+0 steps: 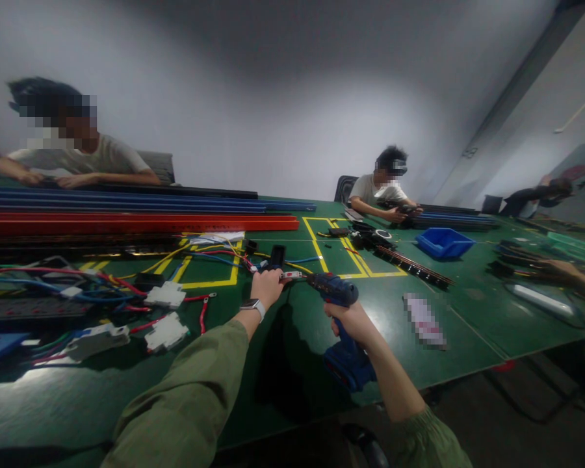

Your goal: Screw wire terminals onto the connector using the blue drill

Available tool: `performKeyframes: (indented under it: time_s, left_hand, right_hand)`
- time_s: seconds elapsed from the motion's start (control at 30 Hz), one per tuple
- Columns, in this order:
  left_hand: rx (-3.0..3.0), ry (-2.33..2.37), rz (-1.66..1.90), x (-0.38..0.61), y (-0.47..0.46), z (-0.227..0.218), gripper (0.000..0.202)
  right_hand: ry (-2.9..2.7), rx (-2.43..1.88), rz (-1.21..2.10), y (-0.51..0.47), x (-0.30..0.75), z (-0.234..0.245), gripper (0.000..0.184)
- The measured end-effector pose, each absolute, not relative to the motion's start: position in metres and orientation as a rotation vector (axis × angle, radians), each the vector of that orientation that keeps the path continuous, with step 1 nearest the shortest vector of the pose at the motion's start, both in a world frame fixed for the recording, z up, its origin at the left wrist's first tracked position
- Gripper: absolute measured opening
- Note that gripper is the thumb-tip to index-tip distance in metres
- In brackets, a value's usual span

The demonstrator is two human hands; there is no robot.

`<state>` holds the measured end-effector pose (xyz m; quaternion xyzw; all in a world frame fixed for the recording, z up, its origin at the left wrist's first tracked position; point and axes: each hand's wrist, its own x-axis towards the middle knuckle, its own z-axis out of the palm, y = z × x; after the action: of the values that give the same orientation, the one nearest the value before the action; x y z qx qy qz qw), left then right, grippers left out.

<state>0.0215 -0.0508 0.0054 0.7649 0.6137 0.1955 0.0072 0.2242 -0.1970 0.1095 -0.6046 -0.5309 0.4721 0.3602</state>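
My right hand [348,318] grips a blue cordless drill [338,290] by its handle, its battery base low over the green table [394,383]. The drill's bit points left at a small white and red part [290,275]. Closed around that part is my left hand [267,287], with a watch on the wrist; the fingers partly hide what they hold. A black block-like piece [277,255] stands just beyond the left hand. Red, blue and yellow wires [234,252] run out to the left from near it.
White breaker-like modules [166,295] with wires lie left. Long red [136,222] and blue [127,200] rails stretch across the back left. A blue bin [444,242] and a blurred flat item [424,320] are right. Co-workers [385,188] sit across the table.
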Motion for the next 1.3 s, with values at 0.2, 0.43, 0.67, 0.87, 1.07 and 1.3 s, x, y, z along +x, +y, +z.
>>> performKeyframes:
  time_s: [0.2,0.43,0.67,0.87,1.07,1.3]
  left_hand:
    - [2.382,1.933,0.578,0.0225,-0.0517,0.0076,0.05]
    - [2.387,1.941,0.58,0.0234,-0.0512,0.0068,0.048]
    - [2.388,1.937,0.562,0.0234,-0.0515,0.0081,0.05]
    - [2.386,1.922,0.578,0.0231,-0.0507,0.006,0.049]
    - [2.403,1.92,0.599,0.0229,-0.0507,0.005,0.05]
    - [2.397,1.95,0.584,0.0234,-0.0517,0.0079,0.049]
  right_hand:
    - [-1.343,-1.551,1.222,-0.1984,0.2234,0.1106,0.012]
    - [-1.322,-1.57,1.218,-0.1986,0.2251,0.1068,0.012]
    - [-1.316,-1.587,1.227,-0.1993,0.2257,0.1088,0.012]
    - [-1.327,-1.571,1.217,-0.1997,0.2249,0.1097,0.012]
    - [-1.323,-1.572,1.211,-0.1998,0.2243,0.1102,0.012]
    - [-1.328,-1.539,1.182,-0.2021,0.2219,0.1127,0.009]
